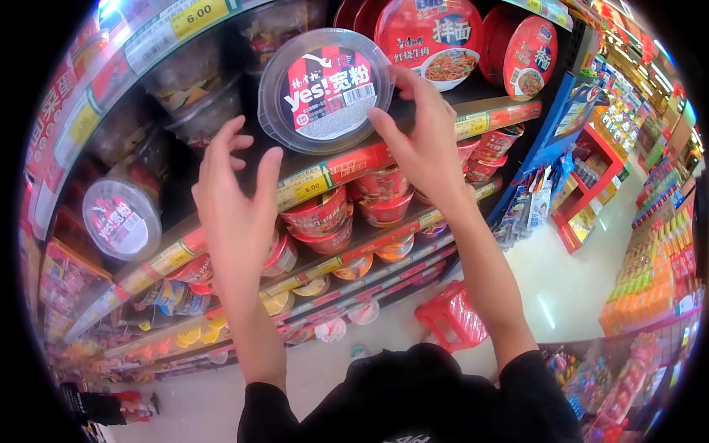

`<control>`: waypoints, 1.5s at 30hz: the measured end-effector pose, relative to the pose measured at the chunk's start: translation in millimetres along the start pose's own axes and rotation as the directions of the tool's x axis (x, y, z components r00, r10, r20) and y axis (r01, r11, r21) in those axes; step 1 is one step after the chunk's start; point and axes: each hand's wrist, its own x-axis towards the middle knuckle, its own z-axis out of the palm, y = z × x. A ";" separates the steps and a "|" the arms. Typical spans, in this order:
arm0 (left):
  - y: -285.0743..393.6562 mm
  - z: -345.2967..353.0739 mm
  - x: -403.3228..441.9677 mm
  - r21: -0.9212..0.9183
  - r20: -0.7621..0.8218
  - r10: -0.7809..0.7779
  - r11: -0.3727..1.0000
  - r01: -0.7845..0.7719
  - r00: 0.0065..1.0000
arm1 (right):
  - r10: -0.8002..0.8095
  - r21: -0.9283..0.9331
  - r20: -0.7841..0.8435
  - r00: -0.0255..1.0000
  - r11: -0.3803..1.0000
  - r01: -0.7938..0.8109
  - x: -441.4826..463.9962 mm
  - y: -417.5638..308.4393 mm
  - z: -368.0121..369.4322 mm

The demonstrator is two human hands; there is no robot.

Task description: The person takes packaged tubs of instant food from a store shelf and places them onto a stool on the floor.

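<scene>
A clear round tub of wide noodles point(325, 92), its printed lid facing me, stands tilted at the edge of the upper shelf. At its right side is my right hand point(425, 136), thumb over the lid's lower right rim and fingers along the side, gripping it. My left hand point(240, 192) is open with nothing in it, fingers raised and apart, just left of and below the tub. Red noodle bowls point(430, 44) stand right of the tub. Another clear tub with a similar lid point(122, 219) sits farther left on the shelf.
Lower shelves hold stacked red noodle bowls point(321, 218) behind price strips point(303, 188). A red plastic stool point(452, 316) stands on the floor below. Blue hanging packets point(528, 203) and a red display stand point(594, 181) are to the right. At lower left, another person point(100, 406) is partly visible.
</scene>
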 end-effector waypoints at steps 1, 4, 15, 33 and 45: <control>-0.4 2.5 4.2 0.001 0.041 -0.037 0.999 0.037 0.998 | 0.070 0.053 0.047 0.996 0.996 -0.073 2.9 2.5 4.2; 4.1 9.7 14.6 -0.119 0.107 -0.094 0.987 0.107 0.990 | 0.207 0.214 0.157 0.966 0.948 -0.237 10.7 -3.6 0.7; 8.0 44.1 29.6 -0.679 -0.106 -0.077 0.734 -0.015 0.991 | 0.206 0.786 0.169 0.964 0.563 -0.258 38.9 -5.6 -24.1; 91.4 170.9 -197.6 -0.701 0.520 -0.186 0.466 0.541 0.834 | 0.719 0.460 0.378 0.583 0.400 -0.793 -204.0 73.1 -159.0; 52.2 329.7 -415.2 -0.178 0.978 0.008 0.549 0.817 0.208 | 0.979 0.263 0.175 -0.100 -0.145 -0.954 -477.9 125.7 -187.8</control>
